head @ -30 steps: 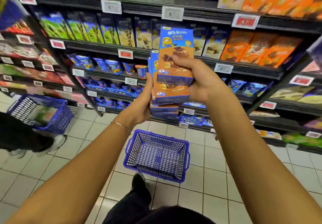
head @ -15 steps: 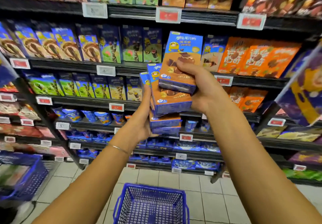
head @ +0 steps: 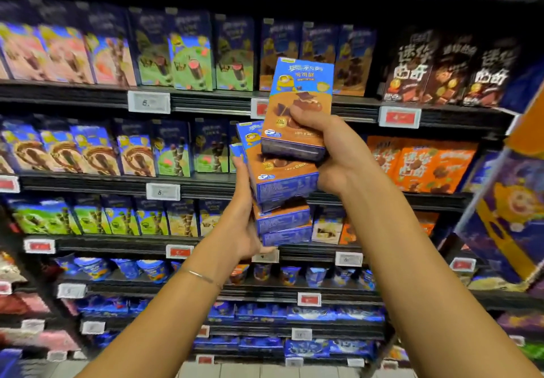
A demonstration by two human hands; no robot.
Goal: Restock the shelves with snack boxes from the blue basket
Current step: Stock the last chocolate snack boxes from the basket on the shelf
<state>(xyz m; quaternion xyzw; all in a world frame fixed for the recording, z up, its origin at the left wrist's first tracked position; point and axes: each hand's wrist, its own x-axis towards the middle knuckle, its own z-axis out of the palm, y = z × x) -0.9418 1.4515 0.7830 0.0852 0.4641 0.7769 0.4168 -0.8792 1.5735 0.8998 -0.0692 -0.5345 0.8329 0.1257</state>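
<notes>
**That stack looks one nudge from the floor**

The right hand [head: 338,154] has its fingers wrapped round one box [head: 297,103], thumb on the front, held up right above the stack [head: 282,183]. The left hand [head: 244,224] grips that stack from the side and below. The boxes sit fanned and crooked, so I'd guess a bump while reaching could spill them. The shelves [head: 206,102] look crammed with upright packets [head: 191,62], so squeezing one in might topple a few. The basket isn't in view.

1. Hands: two, the left hand [head: 241,230] and the right hand [head: 338,156].
2. Snack boxes [head: 282,218] held: four, one top box [head: 297,106] on the right, three in a stack [head: 282,180] on the left.
3. Bracelet [head: 200,276]: one.
4. Black boxes [head: 450,71], far right: three.
</notes>
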